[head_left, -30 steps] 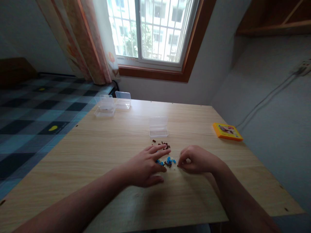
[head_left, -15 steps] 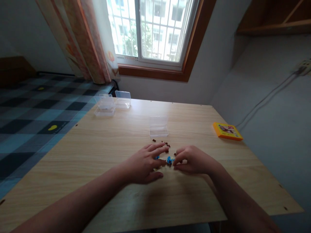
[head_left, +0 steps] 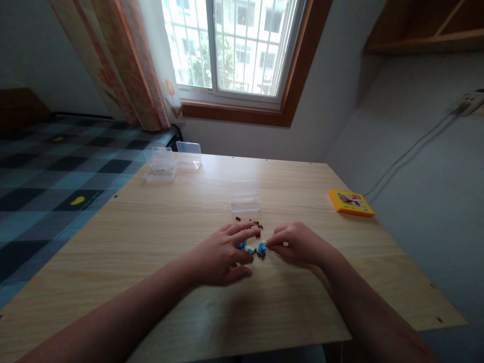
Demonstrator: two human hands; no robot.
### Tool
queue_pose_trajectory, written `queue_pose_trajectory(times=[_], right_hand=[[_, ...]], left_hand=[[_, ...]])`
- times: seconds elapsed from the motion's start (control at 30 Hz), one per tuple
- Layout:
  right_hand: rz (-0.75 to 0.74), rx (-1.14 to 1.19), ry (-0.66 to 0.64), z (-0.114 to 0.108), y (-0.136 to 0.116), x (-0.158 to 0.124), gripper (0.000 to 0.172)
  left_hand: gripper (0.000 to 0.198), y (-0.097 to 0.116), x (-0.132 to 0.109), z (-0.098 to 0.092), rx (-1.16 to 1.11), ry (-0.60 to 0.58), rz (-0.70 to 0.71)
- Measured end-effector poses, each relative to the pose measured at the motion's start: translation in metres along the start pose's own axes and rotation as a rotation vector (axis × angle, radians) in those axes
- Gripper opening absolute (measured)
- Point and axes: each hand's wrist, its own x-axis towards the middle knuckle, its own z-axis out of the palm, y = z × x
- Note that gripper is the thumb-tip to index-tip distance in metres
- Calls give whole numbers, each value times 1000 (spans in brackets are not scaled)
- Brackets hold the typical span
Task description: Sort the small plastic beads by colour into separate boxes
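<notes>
Small blue, pale yellow and dark brown pieces, which look like tiny building bricks, lie in a loose pile on the wooden table. My left hand (head_left: pixel 227 254) is spread palm down over the left part of the pile, fingers apart, and partly hides it. Blue pieces (head_left: pixel 262 248) sit between my two hands. My right hand (head_left: pixel 297 243) is at the pile's right edge, thumb and forefinger pinched beside the blue pieces; what is in the pinch is too small to make out. Brown pieces (head_left: pixel 258 226) are scattered just beyond my left fingertips.
An open clear plastic box (head_left: pixel 245 203) stands beyond the pieces. More open clear boxes (head_left: pixel 160 173) are at the far left corner. An orange-yellow box (head_left: pixel 351 203) lies near the right edge by the wall. A checked bed (head_left: pixel 56 186) adjoins the table's left side.
My right thumb and forefinger have closed from a wider curl into a pinch and shifted slightly left. My left hand stays spread, and more pieces show between its fingers.
</notes>
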Motion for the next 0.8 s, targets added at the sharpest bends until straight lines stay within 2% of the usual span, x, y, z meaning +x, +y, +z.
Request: queue_pose_trajectory(times=[0.33,0.8], right_hand=[[-73,93,78,13,-2,4,19],[-89,65,45,16,-3,5,17]], left_hand=[[27,-2,0,-2,4,-10,-5],[29,-1,1,-2,5,20,-22]])
